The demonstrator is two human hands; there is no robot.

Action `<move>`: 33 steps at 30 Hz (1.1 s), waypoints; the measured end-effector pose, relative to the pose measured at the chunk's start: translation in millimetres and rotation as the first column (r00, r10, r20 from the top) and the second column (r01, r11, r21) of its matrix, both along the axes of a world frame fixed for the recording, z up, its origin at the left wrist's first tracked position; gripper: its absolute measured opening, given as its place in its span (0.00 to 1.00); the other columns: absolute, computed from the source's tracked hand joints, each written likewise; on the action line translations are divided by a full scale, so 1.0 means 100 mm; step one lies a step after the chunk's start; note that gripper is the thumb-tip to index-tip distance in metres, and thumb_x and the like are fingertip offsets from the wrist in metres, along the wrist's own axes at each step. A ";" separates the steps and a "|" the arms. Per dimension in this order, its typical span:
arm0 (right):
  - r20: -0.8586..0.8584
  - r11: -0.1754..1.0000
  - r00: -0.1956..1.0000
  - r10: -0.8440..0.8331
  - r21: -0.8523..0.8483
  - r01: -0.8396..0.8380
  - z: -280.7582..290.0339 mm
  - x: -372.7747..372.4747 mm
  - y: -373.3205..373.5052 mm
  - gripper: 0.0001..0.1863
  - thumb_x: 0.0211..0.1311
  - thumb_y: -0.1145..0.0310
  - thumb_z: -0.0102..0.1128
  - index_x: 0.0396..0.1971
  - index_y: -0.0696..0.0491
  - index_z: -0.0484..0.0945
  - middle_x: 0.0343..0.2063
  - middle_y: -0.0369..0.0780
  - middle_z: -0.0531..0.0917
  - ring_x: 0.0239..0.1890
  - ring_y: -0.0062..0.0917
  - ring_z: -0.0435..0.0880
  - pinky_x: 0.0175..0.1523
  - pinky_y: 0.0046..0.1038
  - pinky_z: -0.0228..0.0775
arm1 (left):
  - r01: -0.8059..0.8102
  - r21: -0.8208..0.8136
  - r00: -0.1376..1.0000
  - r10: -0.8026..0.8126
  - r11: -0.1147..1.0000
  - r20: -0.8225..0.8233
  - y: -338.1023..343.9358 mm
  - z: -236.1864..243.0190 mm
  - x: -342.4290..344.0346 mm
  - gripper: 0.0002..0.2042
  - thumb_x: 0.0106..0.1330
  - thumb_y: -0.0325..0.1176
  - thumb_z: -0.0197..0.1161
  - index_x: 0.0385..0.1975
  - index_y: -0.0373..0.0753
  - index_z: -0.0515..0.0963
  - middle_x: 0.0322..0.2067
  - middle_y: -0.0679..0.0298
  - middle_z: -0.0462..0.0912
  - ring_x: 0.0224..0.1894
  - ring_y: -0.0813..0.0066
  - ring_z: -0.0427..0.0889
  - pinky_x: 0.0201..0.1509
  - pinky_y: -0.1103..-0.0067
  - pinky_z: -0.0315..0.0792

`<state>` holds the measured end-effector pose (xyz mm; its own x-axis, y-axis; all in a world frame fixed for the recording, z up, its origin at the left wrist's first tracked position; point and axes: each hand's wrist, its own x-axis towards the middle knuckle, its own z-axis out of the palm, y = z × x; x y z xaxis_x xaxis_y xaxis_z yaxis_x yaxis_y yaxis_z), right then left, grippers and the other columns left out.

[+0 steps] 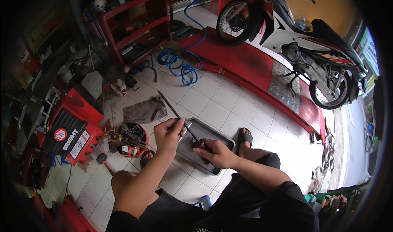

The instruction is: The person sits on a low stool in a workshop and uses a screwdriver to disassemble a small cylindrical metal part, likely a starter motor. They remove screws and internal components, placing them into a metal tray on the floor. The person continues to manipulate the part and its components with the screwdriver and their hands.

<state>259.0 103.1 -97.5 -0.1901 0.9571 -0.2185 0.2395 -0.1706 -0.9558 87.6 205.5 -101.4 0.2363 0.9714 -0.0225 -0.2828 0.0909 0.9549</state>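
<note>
A long, thin dark rod (pixel 168 104) slants between my two hands, its free end pointing up and away to the left. My left hand (pixel 168 136) is closed, with thumb and fingers pinching the rod near its middle. Around the rod's lower end, where a thicker dark piece shows, my right hand (pixel 217 153) is wrapped; its fingers partly hide that piece. Below both hands a shallow grey metal tray (pixel 230 141) lies on the tiles between my feet. Part of the tray is hidden behind my right hand.
A grey rag (pixel 145 109) lies beyond my left hand. Left of the tray stands a red tub (pixel 141 129) of tools, near a red-and-black machine (pixel 69 138). A coiled blue hose (pixel 180 66) lies before a red shelf (pixel 139 25). A motorbike (pixel 294 39) stands on a red lift (pixel 241 56).
</note>
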 end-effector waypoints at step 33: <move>-0.209 0.999 0.977 -0.029 -0.041 0.021 0.00 0.02 -0.07 0.16 0.74 0.58 0.57 0.36 0.56 0.73 0.20 0.33 0.75 0.21 0.15 0.74 0.27 0.23 0.67 | 0.154 0.079 0.986 -0.148 0.985 -0.078 -0.01 0.05 0.03 0.10 0.69 0.33 0.68 0.31 0.31 0.84 0.22 0.68 0.80 0.24 0.85 0.74 0.31 0.86 0.67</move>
